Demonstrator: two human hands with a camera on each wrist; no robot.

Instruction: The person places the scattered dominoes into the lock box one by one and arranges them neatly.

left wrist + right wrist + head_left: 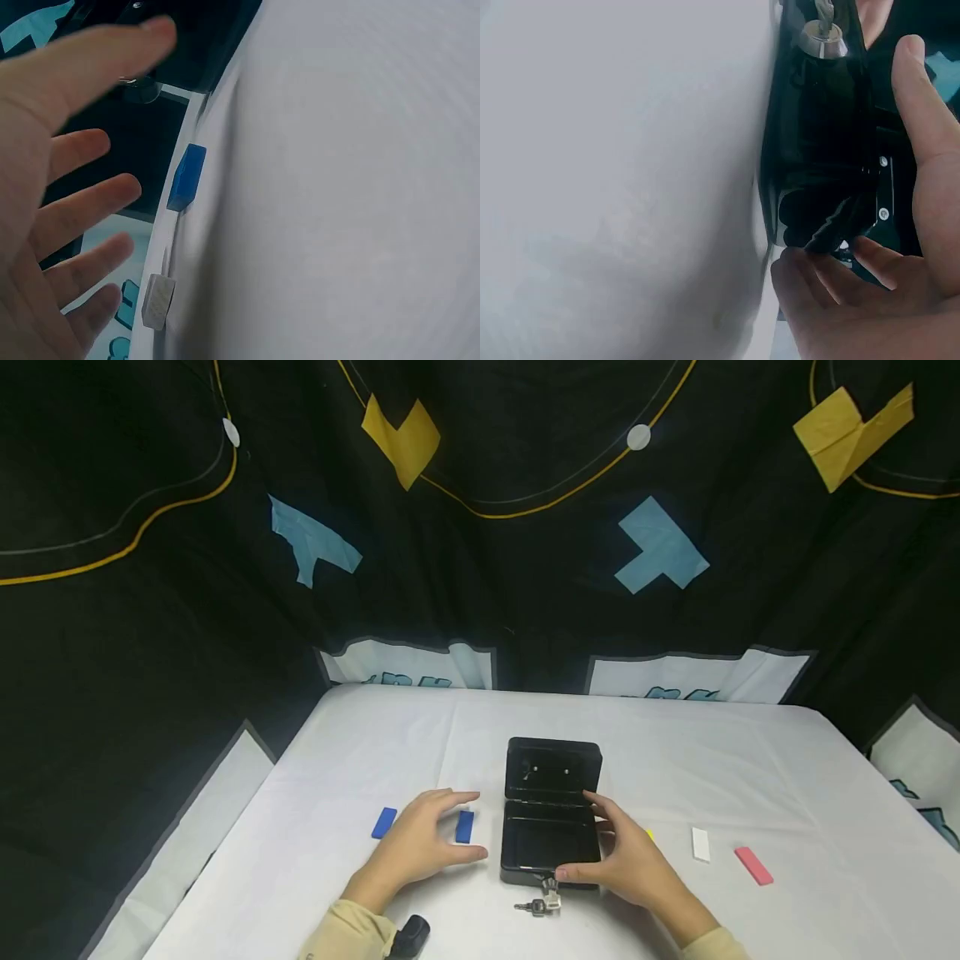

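A black lockbox (551, 870) stands on the table with its lid (553, 768) raised and its compartment bare. Keys (534, 907) hang from the lock at its front. My right hand (633, 864) is at the box's right side. Its fingertips (799, 262) touch the side wall, while the thumb extends over the front corner. To the left of the box, my left hand (420, 843) holds nothing, thumb and fingers spread apart. A blue block (464, 827) shows between them in the head view. Another blue block (384, 823) lies left of that hand.
Right of the box lie a white block (701, 844) and a pink block (753, 866). A bit of yellow (650, 835) peeks out behind my right hand. The white tablecloth (390, 735) has slight folds. A dark curtain (480, 585) hangs behind the table.
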